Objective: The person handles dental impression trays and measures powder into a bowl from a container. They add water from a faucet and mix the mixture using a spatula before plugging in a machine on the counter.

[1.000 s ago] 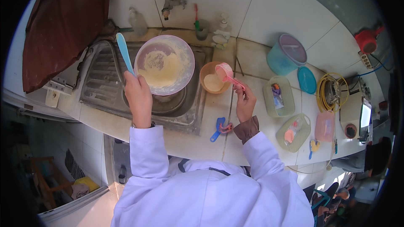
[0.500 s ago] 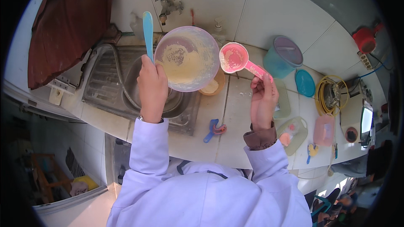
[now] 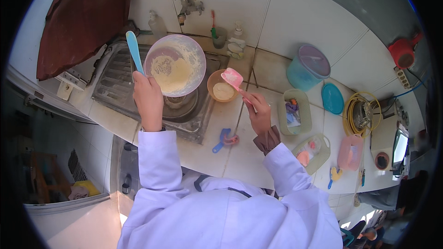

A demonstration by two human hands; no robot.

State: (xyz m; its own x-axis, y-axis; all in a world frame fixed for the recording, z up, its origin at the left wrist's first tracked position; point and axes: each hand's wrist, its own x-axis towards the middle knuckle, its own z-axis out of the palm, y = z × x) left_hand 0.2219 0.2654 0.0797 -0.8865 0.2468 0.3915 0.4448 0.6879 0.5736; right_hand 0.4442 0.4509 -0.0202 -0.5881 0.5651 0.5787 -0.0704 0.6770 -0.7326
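From here, I see my right hand (image 3: pixel 259 113) pinch the pink scoop (image 3: pixel 232 78), likely light and stiff, by its handle, the best spot; my left hand (image 3: pixel 148 97) grips the blue spatula (image 3: pixel 134 51).

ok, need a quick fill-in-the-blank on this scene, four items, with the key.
1. The left hand grips a spatula whose colour is light ____.
2. The right hand holds a scoop whose colour is ____.
3. Compared with the lilac bowl, the orange bowl is ____ in size.
4. From the person's side, the lidded tub stands to the ____ of the orange bowl.

Missing words: blue; pink; smaller; right.
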